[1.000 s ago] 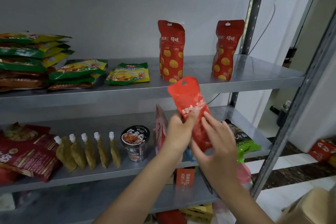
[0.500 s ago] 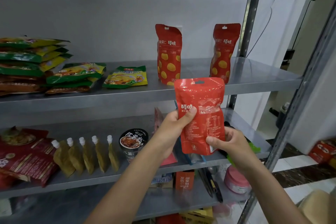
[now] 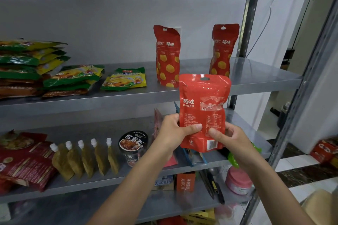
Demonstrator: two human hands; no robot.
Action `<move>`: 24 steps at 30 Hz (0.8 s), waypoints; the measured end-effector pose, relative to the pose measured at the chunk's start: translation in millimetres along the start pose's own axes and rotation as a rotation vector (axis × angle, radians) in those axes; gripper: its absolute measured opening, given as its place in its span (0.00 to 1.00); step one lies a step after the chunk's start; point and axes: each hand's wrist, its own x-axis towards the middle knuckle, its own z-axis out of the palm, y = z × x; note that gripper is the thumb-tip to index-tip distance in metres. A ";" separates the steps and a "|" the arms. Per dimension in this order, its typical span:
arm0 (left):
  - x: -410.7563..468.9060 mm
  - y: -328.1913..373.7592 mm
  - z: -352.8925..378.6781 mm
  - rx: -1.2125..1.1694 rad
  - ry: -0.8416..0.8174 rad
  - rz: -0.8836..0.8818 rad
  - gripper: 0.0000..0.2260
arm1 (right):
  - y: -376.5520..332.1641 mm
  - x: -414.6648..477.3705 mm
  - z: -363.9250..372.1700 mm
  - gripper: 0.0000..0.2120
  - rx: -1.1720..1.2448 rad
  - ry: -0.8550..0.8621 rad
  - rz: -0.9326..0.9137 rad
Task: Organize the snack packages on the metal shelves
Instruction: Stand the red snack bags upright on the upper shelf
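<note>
Our left hand (image 3: 175, 131) pinches the pouch (image 3: 204, 107) by its lower left edge, thumb on the back label. Our right hand (image 3: 228, 137) grips the lower right edge. The pouch is upright at centre frame, right in front of the shelf (image 3: 256, 82). On that shelf are green packs (image 3: 27, 60) stacked far left and two spotted pouches (image 3: 167, 56) standing centre-right, with a white wall (image 3: 109, 23) behind.

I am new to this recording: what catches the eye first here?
The red pouch stands out, held upright at the centre by the left hand and the right hand. Behind it, two spotted pouches stand on the shelf; green packets lie stacked at its left end.
</note>
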 end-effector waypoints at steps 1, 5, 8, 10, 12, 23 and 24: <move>-0.2 -0.4 0.1 0.012 -0.007 -0.003 0.13 | -2.2 1.1 -0.9 0.17 0.027 0.012 -0.011; -3.6 -3.2 3.4 0.038 -0.044 -0.019 0.13 | -11.5 7.0 -2.9 0.16 0.133 0.104 -0.050; -4.2 -2.0 4.5 0.037 -0.041 -0.011 0.16 | -14.7 7.9 -0.2 0.15 0.197 0.130 -0.056; -4.9 -0.7 3.9 0.033 -0.039 -0.005 0.16 | -15.6 7.7 2.3 0.14 0.224 0.145 -0.052; -6.1 -1.2 3.6 0.030 -0.034 0.011 0.17 | -16.1 7.4 4.2 0.14 0.233 0.169 -0.049; -8.7 -12.8 1.9 0.025 -0.026 0.038 0.21 | -21.8 6.6 0.5 0.22 0.159 0.129 0.030; -9.6 -11.8 2.8 0.020 -0.018 0.037 0.23 | -22.4 6.5 -0.4 0.21 0.147 0.141 0.034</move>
